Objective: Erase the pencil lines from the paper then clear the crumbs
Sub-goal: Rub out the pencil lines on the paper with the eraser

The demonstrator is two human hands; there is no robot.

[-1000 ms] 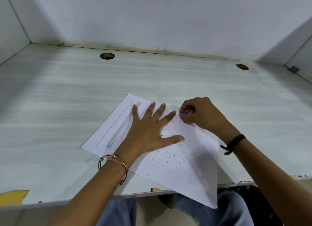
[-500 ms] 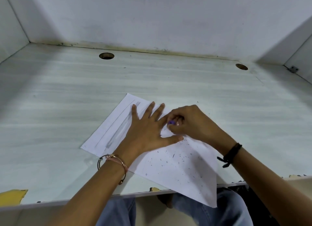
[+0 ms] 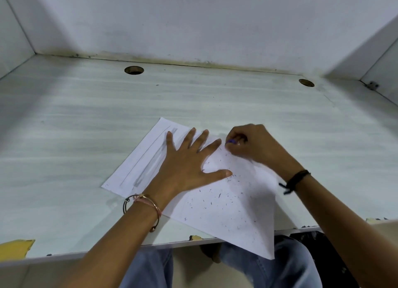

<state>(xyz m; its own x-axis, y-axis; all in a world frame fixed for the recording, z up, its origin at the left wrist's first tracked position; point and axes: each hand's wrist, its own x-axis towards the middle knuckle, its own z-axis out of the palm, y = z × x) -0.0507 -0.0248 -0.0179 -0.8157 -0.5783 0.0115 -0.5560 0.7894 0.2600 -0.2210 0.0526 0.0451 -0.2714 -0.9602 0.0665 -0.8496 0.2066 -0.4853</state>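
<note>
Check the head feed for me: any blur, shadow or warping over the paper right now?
Head view: the left hand pressing the paper is sharp, and the crumbs and pencil lines read clearly; the right hand pinching the purple eraser is slightly soft, its black wristband smeared; a soft shadow falls on the sheet beside that forearm; wide-angle warping bends the desk edges; no glare.

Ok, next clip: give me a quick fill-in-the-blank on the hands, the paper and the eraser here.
1. The left hand lies flat on the paper with its fingers ____.
2. The right hand pinches a small ____ eraser.
3. The visible pencil lines lie to the ____ of the left hand.
4. The black band sits on the ____ wrist.
Missing words: spread; purple; left; right.
</note>
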